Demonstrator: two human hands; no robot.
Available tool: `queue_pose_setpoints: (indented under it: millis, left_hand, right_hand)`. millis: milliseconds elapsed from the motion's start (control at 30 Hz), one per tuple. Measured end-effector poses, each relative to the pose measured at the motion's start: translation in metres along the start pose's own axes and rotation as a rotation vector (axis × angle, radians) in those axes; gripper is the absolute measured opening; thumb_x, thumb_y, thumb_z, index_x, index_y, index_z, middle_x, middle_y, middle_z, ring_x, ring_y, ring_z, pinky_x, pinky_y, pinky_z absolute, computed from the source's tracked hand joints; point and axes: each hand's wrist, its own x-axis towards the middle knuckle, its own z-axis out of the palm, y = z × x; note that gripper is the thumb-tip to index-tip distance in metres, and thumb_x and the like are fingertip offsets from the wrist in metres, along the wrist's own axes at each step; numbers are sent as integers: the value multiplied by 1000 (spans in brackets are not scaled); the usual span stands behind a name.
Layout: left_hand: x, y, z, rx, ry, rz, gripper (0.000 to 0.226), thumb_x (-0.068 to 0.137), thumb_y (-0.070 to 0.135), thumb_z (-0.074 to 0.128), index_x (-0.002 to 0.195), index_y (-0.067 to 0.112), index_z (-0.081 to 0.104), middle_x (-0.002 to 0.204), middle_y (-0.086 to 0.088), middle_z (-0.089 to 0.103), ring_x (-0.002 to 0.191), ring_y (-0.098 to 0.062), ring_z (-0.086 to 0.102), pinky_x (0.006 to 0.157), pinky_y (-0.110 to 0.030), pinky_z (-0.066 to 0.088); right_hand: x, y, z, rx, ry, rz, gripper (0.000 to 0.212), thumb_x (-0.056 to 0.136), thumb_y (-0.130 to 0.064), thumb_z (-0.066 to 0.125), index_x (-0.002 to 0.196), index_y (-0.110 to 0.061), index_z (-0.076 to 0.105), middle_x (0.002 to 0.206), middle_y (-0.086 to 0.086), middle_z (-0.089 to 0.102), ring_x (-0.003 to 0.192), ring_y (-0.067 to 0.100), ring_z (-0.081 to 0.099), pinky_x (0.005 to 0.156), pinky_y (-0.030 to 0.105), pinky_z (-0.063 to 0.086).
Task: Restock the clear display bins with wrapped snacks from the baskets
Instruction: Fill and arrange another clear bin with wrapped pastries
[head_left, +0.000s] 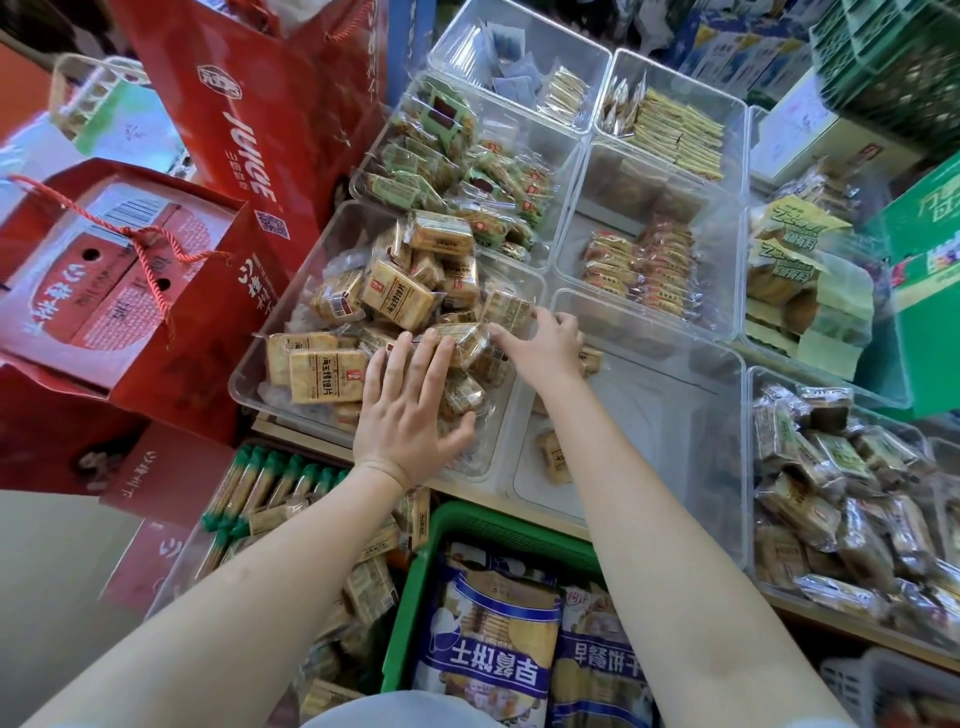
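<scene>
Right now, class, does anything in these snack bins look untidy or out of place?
Yes. The cracker bin is heaped above its rim, packs lying at all angles under the left hand. The next bin holds only a stray pack.

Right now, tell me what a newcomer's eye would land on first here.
First, the two bare arms reaching into the middle: the left hand lies flat with straight fingers on the heaped cracker bin, while the right hand touches packets at that bin's right edge. Next, the tall red juice gift bag at upper left. Last, the nearly bare clear bin right of the hands, and the green basket of blue-and-white bags at the bottom.
</scene>
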Motion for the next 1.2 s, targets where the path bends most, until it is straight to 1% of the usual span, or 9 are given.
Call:
queue_pose_setpoints:
  millis: [100, 200, 333, 433, 633, 733, 933, 1133, 1200]
  left_hand:
    - [0, 0, 0, -6, 6, 2, 88, 85, 61, 41, 157, 15, 18, 162, -8, 23, 150, -31, 18, 123, -49, 6]
    - [0, 0, 0, -6, 26, 3, 89, 85, 61, 42, 156, 15, 19, 162, -8, 24, 150, -30, 18, 123, -48, 5]
    - [0, -1, 1, -3, 24, 6, 89, 85, 61, 42, 157, 14, 19, 162, -8, 23, 150, -30, 17, 123, -49, 5]
    - [-1, 0, 1, -12, 28, 6, 88, 85, 61, 42, 156, 14, 20, 162, -8, 24, 150, -30, 16, 123, -48, 4]
    - [-2, 0, -4, -67, 7, -22, 85, 87, 63, 39, 156, 18, 20, 162, -4, 25, 150, -27, 14, 123, -43, -3]
    - [4, 7, -12, -188, 65, -99, 74, 87, 61, 46, 148, 21, 34, 148, -1, 43, 143, -27, 25, 122, -45, 2]
    - [38, 34, -32, -100, 80, -149, 37, 86, 42, 66, 117, 22, 66, 120, -3, 61, 125, -28, 45, 120, -50, 12]
    - [41, 42, -70, -376, 265, -82, 31, 85, 35, 72, 106, 12, 72, 98, -3, 70, 95, -22, 60, 83, -33, 41]
    - [34, 59, -90, -638, 147, -144, 28, 86, 33, 70, 107, 15, 71, 96, 6, 69, 88, -12, 61, 77, -24, 46]
  right_hand:
    - [-1, 1, -1, 104, 52, -26, 56, 83, -59, 71, 125, -23, 60, 149, 4, 37, 141, 23, 27, 110, 42, 31]
    - [-12, 5, -5, 416, 239, -64, 35, 82, -41, 78, 107, -24, 59, 120, -6, 57, 113, 15, 53, 93, 37, 46]
    - [-20, 33, -14, 776, 475, 188, 26, 90, -38, 69, 107, -24, 56, 98, -10, 63, 90, 15, 65, 79, 36, 57]
    - [-22, 68, -4, 826, 341, 427, 24, 95, -39, 63, 107, -17, 64, 100, -1, 69, 84, 17, 64, 80, 38, 56]
    - [-41, 98, 8, 764, 37, 507, 14, 98, -30, 62, 105, -18, 64, 99, 1, 67, 88, 19, 63, 85, 35, 53]
    - [-47, 108, 5, 786, -25, 513, 33, 91, -22, 71, 122, -14, 64, 115, 7, 70, 96, 24, 70, 95, 43, 56]
    - [-74, 110, -14, 554, -67, 454, 26, 94, -14, 63, 117, -3, 69, 95, 5, 69, 87, 19, 64, 95, 44, 51]
    - [-101, 105, -34, 769, 53, 228, 19, 99, -18, 56, 112, -17, 69, 115, 8, 71, 99, 20, 68, 82, 31, 55]
    - [-111, 95, -36, 984, -62, 117, 28, 100, -33, 58, 122, -17, 66, 119, 8, 69, 107, 26, 68, 86, 36, 57]
